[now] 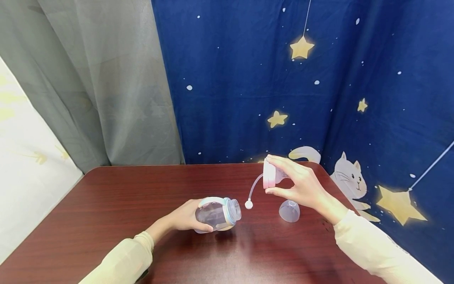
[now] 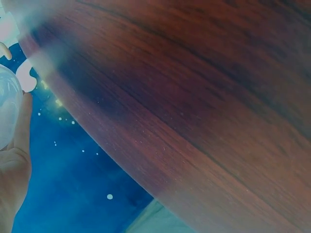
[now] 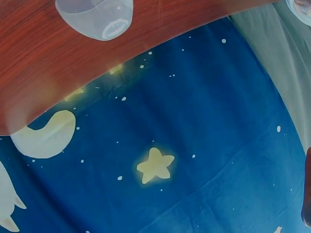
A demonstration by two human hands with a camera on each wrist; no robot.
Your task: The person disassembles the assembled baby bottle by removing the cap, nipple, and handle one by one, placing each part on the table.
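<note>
In the head view my left hand [image 1: 186, 215] grips a clear baby bottle [image 1: 211, 214] with a pale blue collar and handles, tilted so its open mouth points right. My right hand [image 1: 301, 182] holds a pink and white bottle lid [image 1: 269, 173] between thumb and fingers. From the lid a thin straw [image 1: 253, 188] with a white weighted end hangs down, apart from the bottle's mouth. Below the right hand, a clear dome cap [image 1: 289, 211] rests on the table. The left wrist view catches only part of the left hand [image 2: 14, 170] and the bottle [image 2: 8, 107] at its edge.
The dark red wooden table [image 1: 142, 185] runs back to a grey curtain [image 1: 124, 86] and a blue curtain [image 1: 241, 79] printed with stars and a cat. In the right wrist view the dome cap [image 3: 97, 17] stands near the table's edge.
</note>
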